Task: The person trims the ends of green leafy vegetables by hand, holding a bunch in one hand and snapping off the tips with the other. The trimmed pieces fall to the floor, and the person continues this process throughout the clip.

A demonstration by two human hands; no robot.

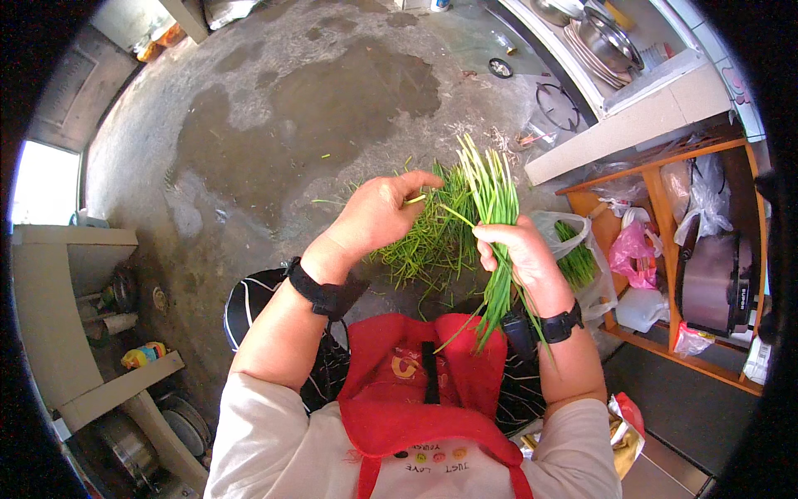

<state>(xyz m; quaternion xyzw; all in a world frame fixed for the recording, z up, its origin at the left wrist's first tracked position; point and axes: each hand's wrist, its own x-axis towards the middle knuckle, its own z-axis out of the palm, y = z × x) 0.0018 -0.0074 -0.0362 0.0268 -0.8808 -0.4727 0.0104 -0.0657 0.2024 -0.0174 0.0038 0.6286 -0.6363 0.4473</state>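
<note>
My right hand [517,246] is closed around a bunch of long green stalks, likely garlic chives [492,193], with pale ends pointing up and leaf tips hanging over my red apron [424,374]. One stalk sticks out sideways near that thumb. To the left, my left hand [383,209] is closed on a short piece of stalk [414,199], its pale end showing between the fingers. Beneath both hands a loose heap of green stalks [436,237] lies on the floor. Beside my right wrist, a white plastic bag [601,268] holds more greens [575,252].
A wet concrete floor [249,156] stretches ahead. On the right stand an orange wooden shelf [661,249] with bags and a pot [714,280], and a counter with metal bowls [605,40]. A black burner ring [557,106] lies near it. Shelving with pans [184,430] is at left.
</note>
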